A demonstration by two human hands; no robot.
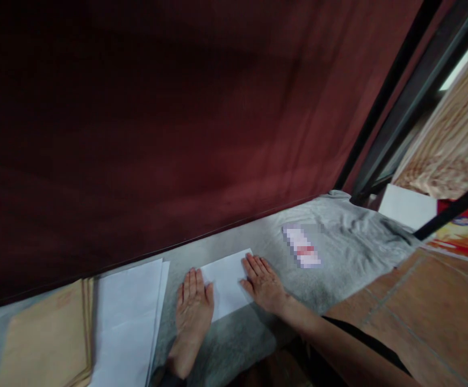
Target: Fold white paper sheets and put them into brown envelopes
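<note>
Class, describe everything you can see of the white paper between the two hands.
The paper is a plain white, roughly rectangular piece with no visible marks. It lies flat and slightly aslant on a grey, cloth-like surface, to the right of some larger white sheets. The left hand lies along its left edge and the right hand over its right edge, hiding parts of both. Whether it is folded cannot be told.

Plain white paper [228, 287]; white sheets [127, 322]; tan envelopes [48, 338]; grey cloth [350, 236]; dark red backdrop [177, 140]; orange-brown floor tiles [439, 301], grey-lined
</note>
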